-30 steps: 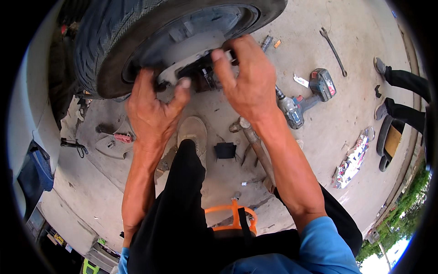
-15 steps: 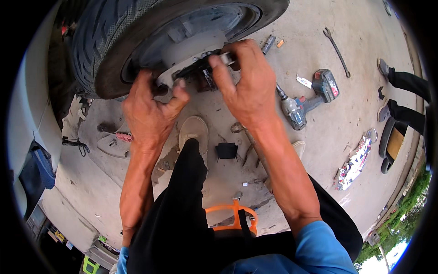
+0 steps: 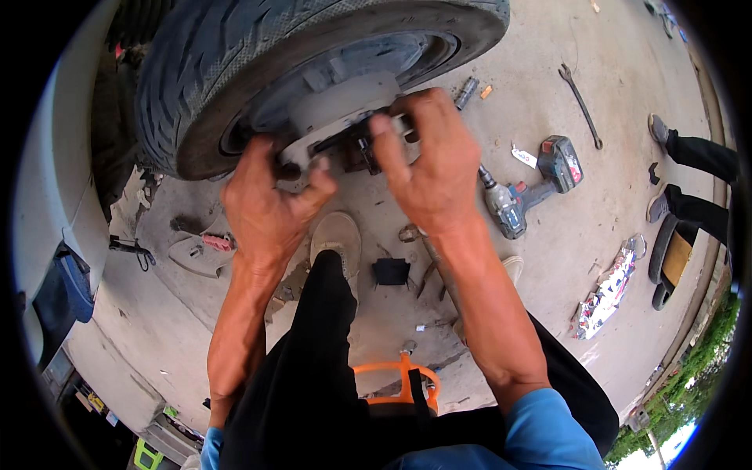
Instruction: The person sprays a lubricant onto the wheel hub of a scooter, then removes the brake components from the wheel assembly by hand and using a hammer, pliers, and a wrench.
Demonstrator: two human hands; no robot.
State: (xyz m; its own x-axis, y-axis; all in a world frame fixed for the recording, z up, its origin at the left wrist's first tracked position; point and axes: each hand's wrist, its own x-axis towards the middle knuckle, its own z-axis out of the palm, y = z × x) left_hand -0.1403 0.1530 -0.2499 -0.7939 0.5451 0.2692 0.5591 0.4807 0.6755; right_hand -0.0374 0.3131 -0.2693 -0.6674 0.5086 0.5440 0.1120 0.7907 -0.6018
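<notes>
A wheel with a thick treaded tyre [image 3: 207, 94] fills the top of the view, its grey hub [image 3: 345, 102] facing me. Right against the hub is an elongated grey-and-black metal part [image 3: 345, 139], gripped from both sides. My left hand [image 3: 270, 196] is closed on its left end, with thumb and fingers bent around the edge. My right hand [image 3: 437, 168] pinches the other end between thumb and curled fingers. Motion blur and my fingers hide how the part meets the hub.
A cordless impact wrench [image 3: 513, 207] lies right of my right hand, with a spanner [image 3: 581, 106] and a socket [image 3: 467, 92] farther off. A black pad-like piece [image 3: 392, 271] lies between my feet, near an orange stool frame [image 3: 435, 384]. Another person's legs [image 3: 701, 145] are at right.
The wheel, ground and hands all appear slightly lower in the picture, as the view has shifted. Both hands still grip the grey-and-black part at the hub.
</notes>
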